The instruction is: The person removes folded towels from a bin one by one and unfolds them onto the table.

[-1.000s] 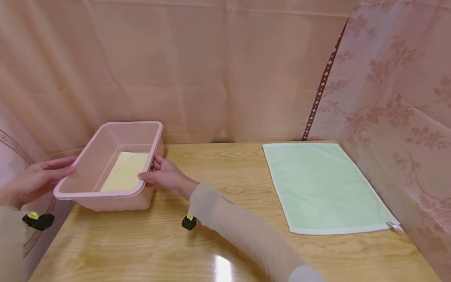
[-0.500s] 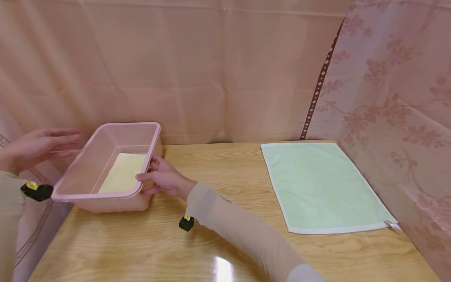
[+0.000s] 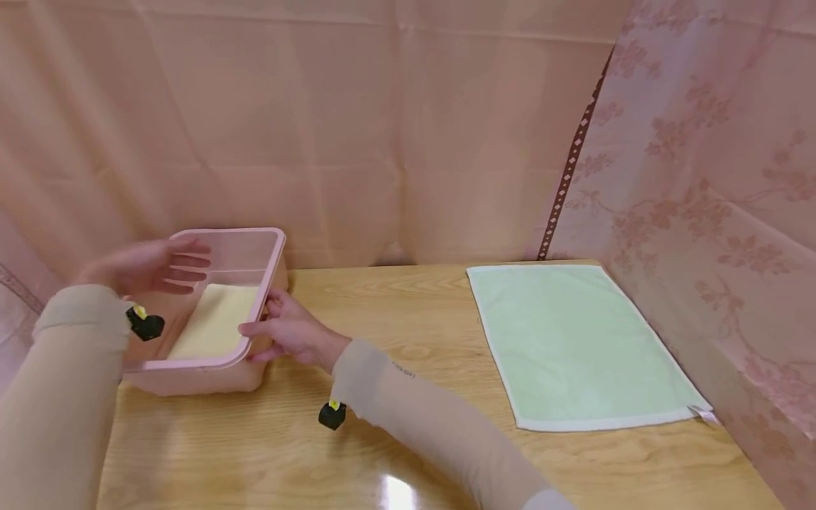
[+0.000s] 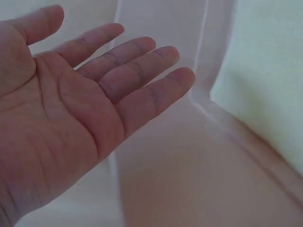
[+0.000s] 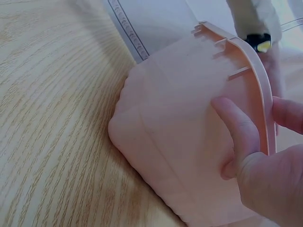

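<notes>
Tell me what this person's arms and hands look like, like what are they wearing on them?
The left hand and right hand are ungloved. Long beige fabric sleeves cover both arms; the right one carries small dark lettering, too small to read, and a paler band farther up. A small black block with a yellow mark shows at each wrist.
</notes>
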`<state>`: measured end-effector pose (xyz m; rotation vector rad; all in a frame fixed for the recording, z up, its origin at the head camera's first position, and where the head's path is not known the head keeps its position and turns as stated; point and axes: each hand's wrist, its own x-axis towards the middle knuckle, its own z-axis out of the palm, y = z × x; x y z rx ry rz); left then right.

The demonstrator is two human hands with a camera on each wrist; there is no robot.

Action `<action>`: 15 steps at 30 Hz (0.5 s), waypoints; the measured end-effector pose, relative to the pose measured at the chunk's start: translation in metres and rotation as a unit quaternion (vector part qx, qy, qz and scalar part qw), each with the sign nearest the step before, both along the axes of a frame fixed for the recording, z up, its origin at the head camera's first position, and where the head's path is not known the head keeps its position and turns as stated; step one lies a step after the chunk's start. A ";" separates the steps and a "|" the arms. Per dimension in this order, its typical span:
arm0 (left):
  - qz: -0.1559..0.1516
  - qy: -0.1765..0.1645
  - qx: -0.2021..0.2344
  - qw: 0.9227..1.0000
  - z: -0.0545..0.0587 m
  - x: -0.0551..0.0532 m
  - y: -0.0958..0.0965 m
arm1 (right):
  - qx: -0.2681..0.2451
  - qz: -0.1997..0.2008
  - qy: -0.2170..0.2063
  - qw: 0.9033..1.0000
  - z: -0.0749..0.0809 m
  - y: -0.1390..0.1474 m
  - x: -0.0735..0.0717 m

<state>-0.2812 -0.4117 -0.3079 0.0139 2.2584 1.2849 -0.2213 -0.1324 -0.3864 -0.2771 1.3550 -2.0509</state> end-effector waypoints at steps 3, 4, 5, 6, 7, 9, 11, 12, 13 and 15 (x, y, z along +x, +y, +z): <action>0.027 -0.017 0.025 0.999 -0.011 -0.009 0.002 | 0.000 -0.002 0.001 1.000 0.001 0.001 0.000; 0.035 -0.024 0.039 0.998 -0.015 -0.012 0.002 | 0.001 -0.002 0.001 1.000 0.001 0.002 0.000; 0.046 -0.031 0.051 0.997 -0.018 -0.014 0.001 | 0.002 -0.001 0.000 1.000 0.002 0.002 0.000; 0.055 -0.039 0.062 0.996 -0.022 -0.016 0.001 | 0.003 -0.001 -0.001 1.000 0.002 0.003 0.000; 0.062 -0.048 0.072 0.994 -0.026 -0.018 0.000 | 0.003 -0.001 -0.002 1.000 0.002 0.003 0.001; 0.067 -0.063 0.089 0.992 -0.032 -0.020 -0.002 | 0.004 -0.002 -0.004 1.000 0.003 0.003 0.002; 0.066 -0.074 0.097 0.990 -0.036 -0.021 -0.003 | 0.003 -0.002 -0.006 1.000 0.003 0.003 0.002; 0.064 -0.077 0.100 0.990 -0.037 -0.021 -0.004 | 0.003 -0.002 -0.007 1.000 0.003 0.003 0.002; 0.064 -0.079 0.101 0.990 -0.039 -0.021 -0.004 | 0.003 -0.001 -0.008 1.000 0.004 0.003 0.002; 0.062 -0.081 0.099 0.990 -0.039 -0.022 -0.004 | 0.003 0.001 -0.008 1.000 0.005 0.003 0.002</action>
